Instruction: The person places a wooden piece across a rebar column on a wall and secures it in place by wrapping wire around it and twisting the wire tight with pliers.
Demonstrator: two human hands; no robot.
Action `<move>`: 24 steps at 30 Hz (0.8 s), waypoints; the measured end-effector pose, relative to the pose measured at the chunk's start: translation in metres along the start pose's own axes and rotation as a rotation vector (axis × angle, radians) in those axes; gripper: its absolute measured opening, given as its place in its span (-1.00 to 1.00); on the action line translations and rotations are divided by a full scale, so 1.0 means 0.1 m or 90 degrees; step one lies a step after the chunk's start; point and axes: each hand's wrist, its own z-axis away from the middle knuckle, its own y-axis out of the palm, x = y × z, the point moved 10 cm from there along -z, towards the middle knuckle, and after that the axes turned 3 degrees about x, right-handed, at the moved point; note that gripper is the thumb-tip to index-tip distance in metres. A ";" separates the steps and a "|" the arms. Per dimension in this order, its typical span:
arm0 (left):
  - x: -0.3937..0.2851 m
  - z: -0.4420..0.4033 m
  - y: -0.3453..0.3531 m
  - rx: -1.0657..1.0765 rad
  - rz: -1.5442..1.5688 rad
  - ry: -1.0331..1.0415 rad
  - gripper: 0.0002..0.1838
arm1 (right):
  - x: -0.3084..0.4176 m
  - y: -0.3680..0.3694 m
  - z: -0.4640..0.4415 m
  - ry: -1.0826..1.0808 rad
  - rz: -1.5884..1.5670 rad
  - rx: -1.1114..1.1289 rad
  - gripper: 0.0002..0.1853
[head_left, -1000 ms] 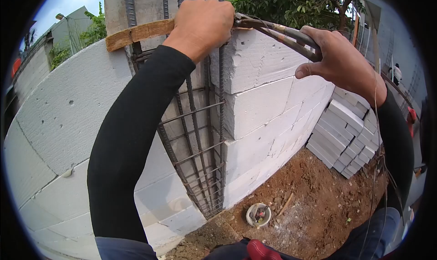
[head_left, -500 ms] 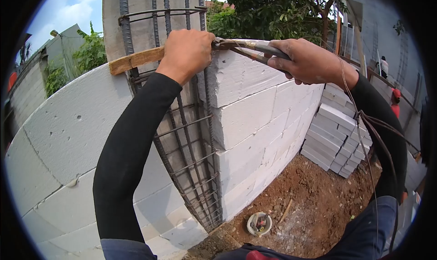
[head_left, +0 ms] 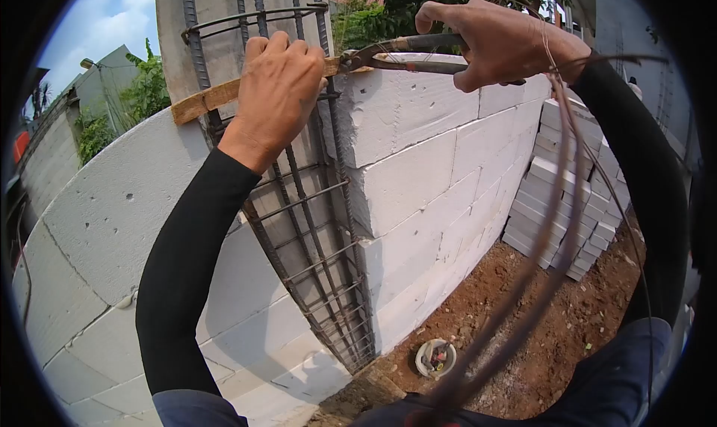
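My left hand (head_left: 278, 91) is closed over the wooden strip (head_left: 211, 100), which lies across the rebar cage (head_left: 299, 195). My right hand (head_left: 497, 42) holds the handles of long pincers (head_left: 418, 44), with thumb and forefinger spread apart. The jaws of the pincers sit at the strip's right end, beside the corner rebar and the top of the white block wall (head_left: 418, 106). Thin wires (head_left: 556, 165) hang from around my right wrist, blurred near the camera. What my left fingertips touch is hidden behind the hand.
A white block wall (head_left: 97, 203) curves off on the left. Grey blocks (head_left: 553, 195) are stacked at the right. On the brown soil below stands a small bucket (head_left: 435, 358) with things inside. Trees and buildings rise behind the wall.
My right hand has shifted its hold on the pincers, its fingers more spread now. My left hand has moved slightly left along the strip. The wires have swung in front of the view.
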 end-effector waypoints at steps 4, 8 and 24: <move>-0.02 0.04 -0.07 -0.045 -0.003 0.003 -0.75 | 0.19 -0.08 0.19 -0.145 0.221 -0.155 -0.28; 0.00 -0.04 -0.07 0.035 0.005 0.009 -0.73 | 0.39 -0.06 0.38 -0.182 0.637 -0.431 -0.12; 0.03 -0.03 0.01 0.025 0.026 -0.005 -0.74 | 0.42 0.14 0.26 0.095 0.246 -0.040 -0.56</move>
